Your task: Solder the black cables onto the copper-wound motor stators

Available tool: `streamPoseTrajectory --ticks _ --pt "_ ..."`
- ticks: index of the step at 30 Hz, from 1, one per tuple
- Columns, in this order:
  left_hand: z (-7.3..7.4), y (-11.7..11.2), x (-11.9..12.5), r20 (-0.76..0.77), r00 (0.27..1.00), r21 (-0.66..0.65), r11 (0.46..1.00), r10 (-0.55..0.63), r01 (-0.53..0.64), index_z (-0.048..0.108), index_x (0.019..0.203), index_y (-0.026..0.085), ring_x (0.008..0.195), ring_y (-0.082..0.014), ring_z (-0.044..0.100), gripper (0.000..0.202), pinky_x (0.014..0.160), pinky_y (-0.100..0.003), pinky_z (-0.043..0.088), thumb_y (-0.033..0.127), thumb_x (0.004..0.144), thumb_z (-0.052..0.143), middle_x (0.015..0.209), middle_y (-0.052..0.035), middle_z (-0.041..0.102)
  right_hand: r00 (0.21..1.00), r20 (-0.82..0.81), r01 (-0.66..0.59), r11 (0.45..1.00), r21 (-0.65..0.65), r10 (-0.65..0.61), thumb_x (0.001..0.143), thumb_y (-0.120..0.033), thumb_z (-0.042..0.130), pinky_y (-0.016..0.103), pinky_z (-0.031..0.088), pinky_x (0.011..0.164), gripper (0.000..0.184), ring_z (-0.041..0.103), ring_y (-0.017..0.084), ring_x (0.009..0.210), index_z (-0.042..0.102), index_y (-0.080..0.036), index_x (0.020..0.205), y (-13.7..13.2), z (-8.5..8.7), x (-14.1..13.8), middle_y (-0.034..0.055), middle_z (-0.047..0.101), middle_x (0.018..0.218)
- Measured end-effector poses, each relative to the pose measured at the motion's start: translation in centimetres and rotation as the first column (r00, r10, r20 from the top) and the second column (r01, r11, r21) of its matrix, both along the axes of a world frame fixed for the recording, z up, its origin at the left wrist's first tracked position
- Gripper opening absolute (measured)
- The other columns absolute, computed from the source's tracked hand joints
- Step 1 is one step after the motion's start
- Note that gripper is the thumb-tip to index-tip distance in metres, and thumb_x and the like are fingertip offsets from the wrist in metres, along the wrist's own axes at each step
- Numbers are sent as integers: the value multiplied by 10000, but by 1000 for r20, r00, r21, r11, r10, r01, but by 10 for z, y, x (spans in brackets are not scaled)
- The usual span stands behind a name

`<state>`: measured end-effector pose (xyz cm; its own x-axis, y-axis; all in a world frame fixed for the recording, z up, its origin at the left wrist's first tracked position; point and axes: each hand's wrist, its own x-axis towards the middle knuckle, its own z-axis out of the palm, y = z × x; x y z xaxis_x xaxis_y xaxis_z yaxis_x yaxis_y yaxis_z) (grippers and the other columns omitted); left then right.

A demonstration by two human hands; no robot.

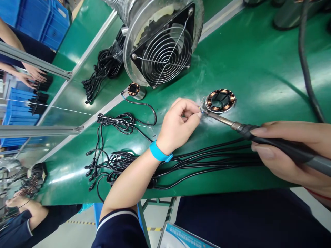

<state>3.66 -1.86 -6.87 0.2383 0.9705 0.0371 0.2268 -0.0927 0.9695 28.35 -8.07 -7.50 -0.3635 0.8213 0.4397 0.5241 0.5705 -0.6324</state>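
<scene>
Between the thumb and fingers of my left hand [179, 122] a thin wire end is pinched, with a bit of blue at its tip. My right hand [287, 148] grips a soldering iron [281, 144] by its black handle. The iron's metal tip meets the wires just right of my left fingertips, and faint smoke rises there. Right beside the tip a motor stator [220, 100] with copper windings lies on the green table. A blue wristband [159, 151] circles my left wrist. Under my left forearm run several black cables [207, 158].
A fan with a wire guard [165, 63] stands behind my hands. Left of it lie a cable bundle [108, 67], a second stator [136, 91] and a coiled cable [116, 122]. A thick black cord [306, 69] hangs at right. Co-workers' hands [32, 75] show at left.
</scene>
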Motion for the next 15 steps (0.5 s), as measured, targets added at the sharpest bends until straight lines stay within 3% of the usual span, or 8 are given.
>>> streamPoseTrajectory --ticks 4,7,10,15 --pt "0 1 0 -33 999 9 1000 -5 6 584 803 192 717 -104 541 152 637 -232 480 75 851 667 908 -18 618 1000 -4 19 1000 -2 -19 1089 -410 569 309 671 766 155 670 137 551 677 -308 1135 -2 2 1 18 768 903" --pt "-1 1 0 -23 1000 39 999 -8 9 586 801 195 716 -112 534 144 625 -236 468 88 851 670 895 -18 617 999 -9 41 999 -16 -41 1089 -432 566 314 651 705 196 722 165 672 668 -307 1199 -2 5 1 45 758 951" --pt "-2 1 0 13 1000 78 997 -10 9 597 807 196 704 -115 529 126 605 -242 450 105 854 671 896 -21 618 999 11 50 999 -19 -50 1087 -424 576 318 642 741 224 748 174 783 649 -311 1267 3 9 -4 46 747 1002" --pt "-1 1 -1 -18 1000 150 989 -6 9 617 808 198 762 -134 552 111 666 -258 457 117 857 675 886 -24 637 986 113 112 988 109 -124 1133 -448 490 301 610 773 320 761 174 991 589 -320 1410 20 23 -19 0 765 1191"
